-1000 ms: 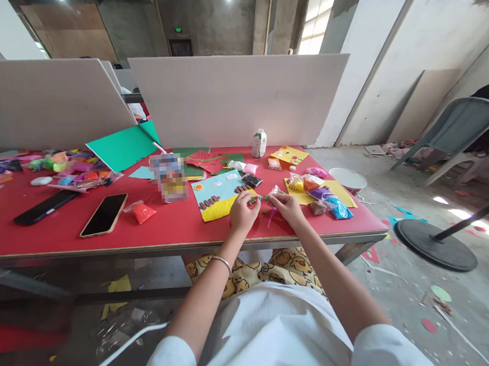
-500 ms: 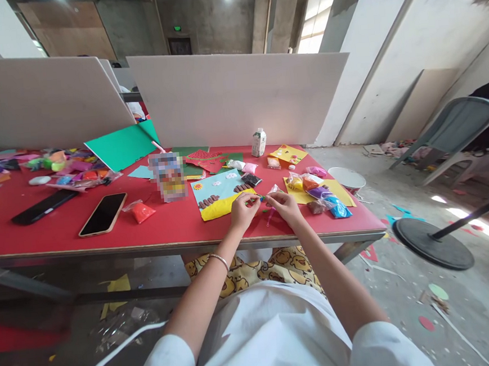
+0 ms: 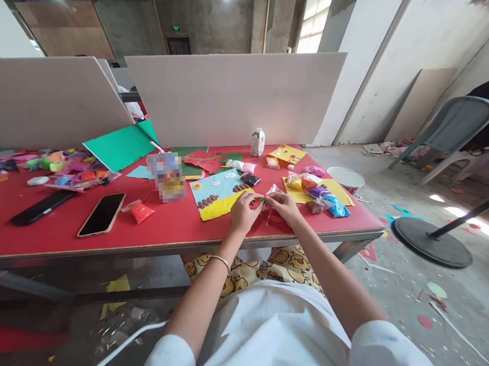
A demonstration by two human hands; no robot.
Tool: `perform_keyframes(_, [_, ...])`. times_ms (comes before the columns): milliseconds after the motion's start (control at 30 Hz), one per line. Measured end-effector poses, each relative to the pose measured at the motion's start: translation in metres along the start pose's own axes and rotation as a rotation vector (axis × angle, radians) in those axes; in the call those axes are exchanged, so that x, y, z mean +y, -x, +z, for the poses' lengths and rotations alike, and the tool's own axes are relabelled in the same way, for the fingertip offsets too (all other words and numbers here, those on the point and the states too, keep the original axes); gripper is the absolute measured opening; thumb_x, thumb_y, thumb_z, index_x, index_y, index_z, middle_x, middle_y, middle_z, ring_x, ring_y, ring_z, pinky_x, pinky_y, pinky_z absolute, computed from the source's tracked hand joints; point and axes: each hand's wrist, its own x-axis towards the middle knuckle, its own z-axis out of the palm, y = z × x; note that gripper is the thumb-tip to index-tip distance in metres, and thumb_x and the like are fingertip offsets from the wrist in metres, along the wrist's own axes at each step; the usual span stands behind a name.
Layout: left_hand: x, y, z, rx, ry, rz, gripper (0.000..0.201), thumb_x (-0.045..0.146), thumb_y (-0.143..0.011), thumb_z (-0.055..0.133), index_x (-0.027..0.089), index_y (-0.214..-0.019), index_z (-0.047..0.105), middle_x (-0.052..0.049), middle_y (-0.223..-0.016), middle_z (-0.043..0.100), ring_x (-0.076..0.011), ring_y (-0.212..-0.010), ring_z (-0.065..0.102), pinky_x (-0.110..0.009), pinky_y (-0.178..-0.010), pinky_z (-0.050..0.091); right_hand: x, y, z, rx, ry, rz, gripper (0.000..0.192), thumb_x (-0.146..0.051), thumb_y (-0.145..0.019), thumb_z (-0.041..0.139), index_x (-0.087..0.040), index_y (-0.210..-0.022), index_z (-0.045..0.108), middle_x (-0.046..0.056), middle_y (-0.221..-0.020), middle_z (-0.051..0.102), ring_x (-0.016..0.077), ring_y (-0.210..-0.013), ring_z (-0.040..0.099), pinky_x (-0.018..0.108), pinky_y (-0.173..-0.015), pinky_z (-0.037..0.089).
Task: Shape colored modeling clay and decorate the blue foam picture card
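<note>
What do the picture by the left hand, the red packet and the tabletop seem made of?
Picture: probably paper or card, flat and matte; its rounded brown lumps look like soft clay.
Red packet: likely clear plastic film, judging by its shiny, wrinkled end.
Tabletop: perhaps board with a smooth red covering; the front edge looks brownish.

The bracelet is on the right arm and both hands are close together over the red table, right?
Nearly! The head view shows the bracelet on the left arm, not the right. The left hand and right hand are indeed close together over the red table.
</note>
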Motion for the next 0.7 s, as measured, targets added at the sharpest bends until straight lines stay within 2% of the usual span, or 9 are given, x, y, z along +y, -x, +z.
perform_keyframes(200, [-0.0009,0.0002,0.0008,-0.009,0.004,-0.002,0.015,0.014,-0.079,0.067,0.021,-0.092,0.068,-0.002,-0.091,0.067,-0.0127,-0.080,0.063,-0.021,-0.067,0.050,-0.0015,0.0002,0.0002,-0.015,-0.023,0.008,0.045,-0.065,-0.060,0.072,-0.021,-0.069,0.067,0.003,-0.069,0.067,0.0185,-0.066,0.063,0.033,-0.068,0.055])
perform_keyframes(367, [-0.0014,0.0001,0.0010,0.031,0.024,-0.007,0.013,0.015,-0.081,0.063,0.020,-0.092,0.067,-0.002,-0.090,0.068,-0.0098,-0.067,0.059,-0.021,-0.064,0.050,0.0007,-0.0006,-0.0003,0.062,-0.104,0.066,0.047,-0.065,-0.056,0.074,-0.021,-0.069,0.065,0.003,-0.067,0.067,0.0183,-0.065,0.063,0.035,-0.071,0.056])
perform_keyframes(600, [-0.0051,-0.0011,0.0016,-0.028,0.143,-0.160,0.007,0.023,-0.081,0.065,0.017,-0.079,0.069,-0.003,-0.078,0.072,-0.0119,-0.062,0.064,-0.022,-0.057,0.051,0.0030,-0.0011,0.0001,0.023,-0.119,0.031,0.045,-0.062,-0.057,0.076,-0.020,-0.073,0.068,0.003,-0.070,0.068,0.0186,-0.068,0.064,0.034,-0.071,0.055])
perform_keyframes(700, [-0.0067,-0.0013,0.0019,-0.022,0.175,-0.181,0.006,0.020,-0.079,0.066,0.017,-0.078,0.070,-0.003,-0.076,0.073,-0.0127,-0.063,0.065,-0.022,-0.058,0.051,0.0027,-0.0008,0.0002,0.007,-0.127,0.023,0.042,-0.059,-0.058,0.077,-0.021,-0.074,0.069,0.003,-0.071,0.069,0.0169,-0.066,0.064,0.033,-0.070,0.055])
